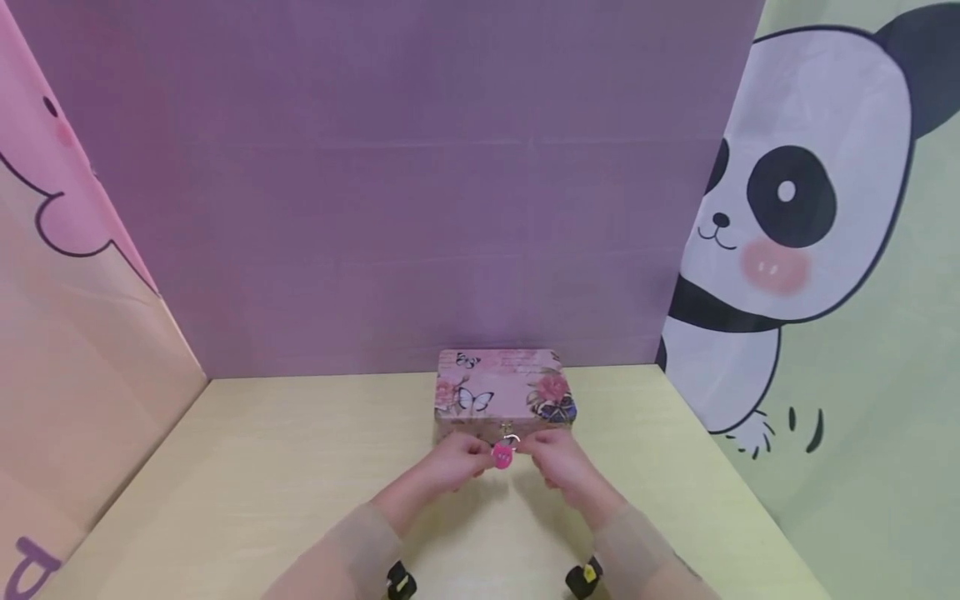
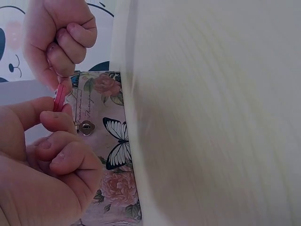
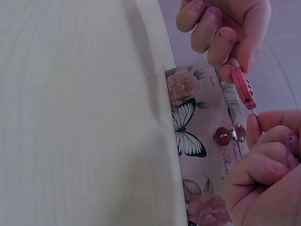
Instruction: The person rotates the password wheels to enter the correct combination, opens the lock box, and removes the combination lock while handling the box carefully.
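A small pink combination padlock [image 1: 502, 456] is held in front of the box, its metal shackle [image 1: 513, 439] swung up on the right. My left hand [image 1: 454, 459] pinches the lock's body between thumb and forefinger. From the other side, my right hand [image 1: 559, 457] pinches the shackle with thumb and fingertip, as the right wrist view shows beside the padlock [image 3: 243, 88]. The pink floral tin box [image 1: 506, 375] stands lidded on the table, just beyond both hands. A metal clasp [image 3: 222, 136] sits on its front face, apart from the padlock.
The box stands at the back of the pale wooden table [image 1: 285, 467], close to a purple backdrop [image 1: 405, 183]. Printed side panels, one with a panda [image 1: 825, 108], flank the table. Dark straps [image 1: 583, 577] show near both sleeves.
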`<state>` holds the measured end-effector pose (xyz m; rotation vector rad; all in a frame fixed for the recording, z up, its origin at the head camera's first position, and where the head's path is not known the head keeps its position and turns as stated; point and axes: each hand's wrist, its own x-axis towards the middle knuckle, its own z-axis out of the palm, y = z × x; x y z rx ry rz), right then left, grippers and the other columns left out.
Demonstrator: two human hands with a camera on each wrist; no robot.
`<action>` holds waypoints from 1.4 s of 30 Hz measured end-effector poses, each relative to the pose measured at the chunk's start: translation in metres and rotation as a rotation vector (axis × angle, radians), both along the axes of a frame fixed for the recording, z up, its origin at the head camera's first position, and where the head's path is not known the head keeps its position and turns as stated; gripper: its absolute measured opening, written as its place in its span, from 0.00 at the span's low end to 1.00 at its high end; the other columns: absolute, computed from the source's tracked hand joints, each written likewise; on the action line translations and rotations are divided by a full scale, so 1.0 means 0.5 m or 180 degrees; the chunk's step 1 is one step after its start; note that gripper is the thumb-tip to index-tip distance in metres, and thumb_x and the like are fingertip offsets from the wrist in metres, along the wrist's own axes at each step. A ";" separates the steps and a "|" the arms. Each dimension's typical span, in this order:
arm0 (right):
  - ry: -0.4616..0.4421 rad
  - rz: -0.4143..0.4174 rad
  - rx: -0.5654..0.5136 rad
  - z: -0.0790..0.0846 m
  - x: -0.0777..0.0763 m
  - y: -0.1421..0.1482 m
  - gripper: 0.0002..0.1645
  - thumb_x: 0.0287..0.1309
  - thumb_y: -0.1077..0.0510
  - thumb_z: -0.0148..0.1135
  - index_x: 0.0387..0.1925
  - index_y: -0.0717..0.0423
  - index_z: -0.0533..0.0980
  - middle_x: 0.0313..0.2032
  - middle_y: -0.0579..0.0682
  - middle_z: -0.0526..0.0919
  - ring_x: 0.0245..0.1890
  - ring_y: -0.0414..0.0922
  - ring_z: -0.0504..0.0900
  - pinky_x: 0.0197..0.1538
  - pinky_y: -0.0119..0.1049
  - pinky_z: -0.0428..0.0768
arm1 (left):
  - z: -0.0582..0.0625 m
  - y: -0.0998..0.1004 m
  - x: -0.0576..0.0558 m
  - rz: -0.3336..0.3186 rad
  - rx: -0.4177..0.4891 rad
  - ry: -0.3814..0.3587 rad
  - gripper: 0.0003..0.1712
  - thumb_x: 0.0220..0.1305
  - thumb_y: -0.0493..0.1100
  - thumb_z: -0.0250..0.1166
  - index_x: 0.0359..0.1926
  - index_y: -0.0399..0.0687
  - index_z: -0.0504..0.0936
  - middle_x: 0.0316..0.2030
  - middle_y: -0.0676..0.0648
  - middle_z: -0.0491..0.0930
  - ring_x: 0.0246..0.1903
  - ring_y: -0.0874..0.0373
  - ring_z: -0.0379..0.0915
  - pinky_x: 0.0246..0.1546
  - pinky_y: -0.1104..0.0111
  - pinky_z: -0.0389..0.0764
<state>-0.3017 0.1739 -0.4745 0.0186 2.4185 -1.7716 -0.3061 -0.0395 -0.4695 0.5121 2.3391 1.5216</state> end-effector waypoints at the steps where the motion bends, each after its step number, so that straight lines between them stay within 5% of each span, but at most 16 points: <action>1: -0.0005 0.0015 0.0013 0.002 0.003 -0.001 0.13 0.62 0.57 0.65 0.38 0.66 0.81 0.14 0.42 0.62 0.13 0.38 0.57 0.17 0.30 0.59 | 0.001 -0.003 0.002 -0.0021 -0.0018 0.0008 0.17 0.70 0.45 0.65 0.35 0.30 0.82 0.17 0.55 0.66 0.14 0.63 0.54 0.15 0.71 0.58; 8: -0.0012 0.0198 0.0118 0.005 0.016 -0.003 0.15 0.64 0.55 0.64 0.41 0.66 0.81 0.14 0.42 0.61 0.12 0.38 0.55 0.18 0.31 0.59 | 0.004 -0.018 0.019 -0.0040 -0.0104 0.0094 0.13 0.71 0.46 0.64 0.36 0.41 0.88 0.16 0.54 0.65 0.17 0.61 0.55 0.20 0.69 0.59; 18: -0.0044 0.0348 0.0370 -0.002 0.037 -0.002 0.13 0.63 0.54 0.64 0.39 0.61 0.85 0.14 0.40 0.61 0.11 0.37 0.54 0.16 0.29 0.57 | 0.007 -0.020 0.042 -0.0299 -0.0371 0.0194 0.15 0.70 0.43 0.63 0.31 0.36 0.84 0.16 0.54 0.69 0.16 0.63 0.56 0.17 0.71 0.59; 29: -0.0031 0.0510 0.0540 -0.019 0.054 0.003 0.09 0.58 0.57 0.67 0.36 0.58 0.85 0.14 0.39 0.62 0.11 0.35 0.56 0.15 0.29 0.57 | -0.006 -0.007 0.055 -0.0340 -0.0646 -0.0044 0.11 0.68 0.43 0.64 0.30 0.41 0.85 0.16 0.53 0.72 0.17 0.62 0.60 0.19 0.71 0.64; 42: 0.0030 0.0674 0.0810 -0.039 0.071 0.008 0.07 0.54 0.59 0.68 0.27 0.60 0.84 0.14 0.39 0.63 0.13 0.36 0.58 0.18 0.30 0.60 | -0.016 0.015 0.083 -0.0317 -0.1236 0.0207 0.19 0.66 0.51 0.68 0.21 0.46 0.80 0.18 0.52 0.71 0.18 0.60 0.64 0.22 0.68 0.68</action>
